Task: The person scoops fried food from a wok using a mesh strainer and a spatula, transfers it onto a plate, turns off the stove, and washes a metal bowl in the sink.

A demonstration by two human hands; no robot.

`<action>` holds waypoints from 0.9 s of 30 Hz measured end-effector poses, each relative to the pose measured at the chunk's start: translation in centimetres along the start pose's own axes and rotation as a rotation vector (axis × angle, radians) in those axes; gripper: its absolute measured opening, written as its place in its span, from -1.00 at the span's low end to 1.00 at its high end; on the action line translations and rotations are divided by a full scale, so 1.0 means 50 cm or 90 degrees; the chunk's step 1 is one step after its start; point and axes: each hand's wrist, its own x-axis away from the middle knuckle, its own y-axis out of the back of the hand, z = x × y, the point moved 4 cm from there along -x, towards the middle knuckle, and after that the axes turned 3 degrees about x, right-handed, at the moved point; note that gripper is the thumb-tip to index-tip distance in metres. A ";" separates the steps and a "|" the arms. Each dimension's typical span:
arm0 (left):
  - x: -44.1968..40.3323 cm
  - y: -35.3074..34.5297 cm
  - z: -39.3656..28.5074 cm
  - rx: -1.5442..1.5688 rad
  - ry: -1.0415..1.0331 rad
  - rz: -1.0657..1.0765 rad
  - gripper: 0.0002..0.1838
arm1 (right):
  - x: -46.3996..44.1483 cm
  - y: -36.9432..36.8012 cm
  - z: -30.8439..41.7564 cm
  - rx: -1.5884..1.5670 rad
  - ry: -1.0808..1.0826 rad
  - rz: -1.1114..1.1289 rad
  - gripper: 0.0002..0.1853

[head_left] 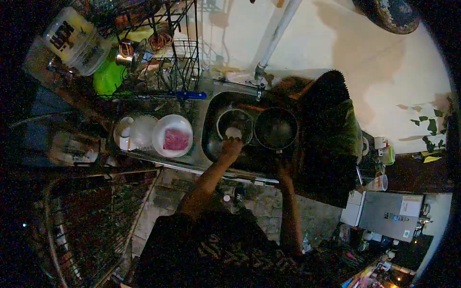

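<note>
My left hand point(232, 147) is closed on a pale rounded object point(234, 132), whose kind I cannot make out. It holds this over a round metal pot point(235, 117) in the sink point(207, 144). Beside that pot, on the right, is a dark round pan point(276, 127). My right hand point(284, 170) is at the sink's front edge, just below the pan. Shadow hides its fingers, so I cannot tell whether it touches the pan. The tap point(260, 91) stands at the back of the sink.
Left of the sink is a white bowl point(157, 139) with a pink block point(175, 139) in it. A blue-handled knife point(192, 95) lies below the black wire rack point(185, 62). Dark cloth point(326, 144) covers something on the right. A metal-framed rack point(86, 175) stands lower left.
</note>
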 end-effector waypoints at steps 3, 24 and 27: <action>-0.016 0.087 -0.065 -0.058 0.229 0.219 -0.81 | -0.114 -0.063 -0.122 0.053 0.091 0.018 -0.10; 0.046 0.304 -0.165 -0.067 -0.056 -0.072 -0.52 | -0.081 -0.182 -0.025 -0.114 0.134 0.089 -0.26; 0.047 0.349 -0.217 0.000 0.039 -0.019 -0.47 | -0.109 -0.219 -0.047 -0.013 0.222 0.135 -0.26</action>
